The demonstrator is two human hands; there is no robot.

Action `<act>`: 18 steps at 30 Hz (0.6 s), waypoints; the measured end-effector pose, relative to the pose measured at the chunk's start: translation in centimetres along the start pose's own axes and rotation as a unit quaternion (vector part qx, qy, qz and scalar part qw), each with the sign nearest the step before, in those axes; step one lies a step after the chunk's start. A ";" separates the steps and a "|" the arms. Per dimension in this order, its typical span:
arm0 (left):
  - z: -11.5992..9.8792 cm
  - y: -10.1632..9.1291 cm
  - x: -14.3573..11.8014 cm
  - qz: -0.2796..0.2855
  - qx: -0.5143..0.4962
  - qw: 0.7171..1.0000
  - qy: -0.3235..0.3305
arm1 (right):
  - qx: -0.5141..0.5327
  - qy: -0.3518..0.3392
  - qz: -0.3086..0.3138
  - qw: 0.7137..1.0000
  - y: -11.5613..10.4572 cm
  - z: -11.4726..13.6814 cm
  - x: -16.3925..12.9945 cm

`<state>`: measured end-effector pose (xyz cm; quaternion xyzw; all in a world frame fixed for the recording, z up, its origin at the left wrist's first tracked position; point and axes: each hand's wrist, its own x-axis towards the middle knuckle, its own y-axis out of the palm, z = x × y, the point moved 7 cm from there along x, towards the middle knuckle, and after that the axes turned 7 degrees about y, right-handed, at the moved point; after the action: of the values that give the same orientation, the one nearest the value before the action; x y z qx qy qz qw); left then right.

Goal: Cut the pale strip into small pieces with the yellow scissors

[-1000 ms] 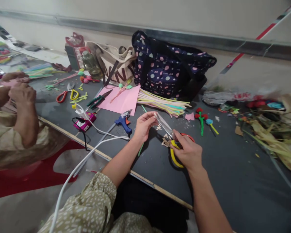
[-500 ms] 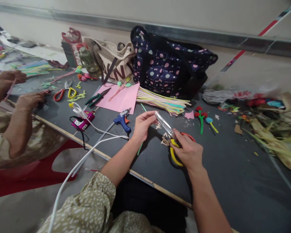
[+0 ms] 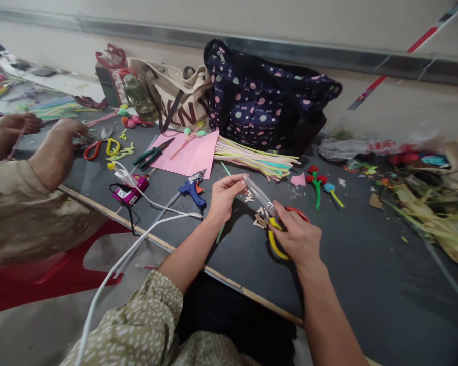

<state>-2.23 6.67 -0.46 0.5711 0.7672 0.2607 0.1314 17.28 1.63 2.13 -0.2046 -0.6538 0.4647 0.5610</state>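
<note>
My right hand [image 3: 299,234] is wrapped round the handles of a pair of scissors [image 3: 260,194], one loop yellow and one red. The blades look closed and point up and left, their tips at the fingertips of my left hand [image 3: 225,197]. Thumb and fingers of that left hand are pinched together; whatever is between them is too small to make out. A thin green pipe cleaner [image 3: 220,234] shows below and above the left hand, partly hidden by it. Small beige cut pieces [image 3: 260,219] lie on the table under the blades.
A blue glue gun [image 3: 193,190] lies left of my hands, beside a white cord and green-handled pliers [image 3: 152,154]. Pipe cleaners [image 3: 257,157] lie before a dotted bag [image 3: 259,96]. Red pompom flowers [image 3: 316,185] lie right. A co-worker's hands [image 3: 66,129] are far left.
The co-worker's nearer hand has moved forward, away from the table edge, toward the red-and-yellow scissors there. My own hands and scissors have barely shifted; the blade's shine has dulled.
</note>
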 end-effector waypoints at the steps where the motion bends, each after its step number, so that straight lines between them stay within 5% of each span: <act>1: 0.0 0.0 0.0 -0.001 0.000 1.000 0.001 | 0.002 0.001 0.003 1.000 0.0 0.0 0.0; 18: 0.1 0.0 0.0 -0.017 -0.016 1.000 -0.013 | 0.003 -0.013 -0.001 1.000 0.1 -0.1 0.0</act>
<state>-2.21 6.67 -0.57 0.5591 0.7706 0.2638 0.1547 17.34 1.64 2.06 -0.1962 -0.6597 0.4685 0.5539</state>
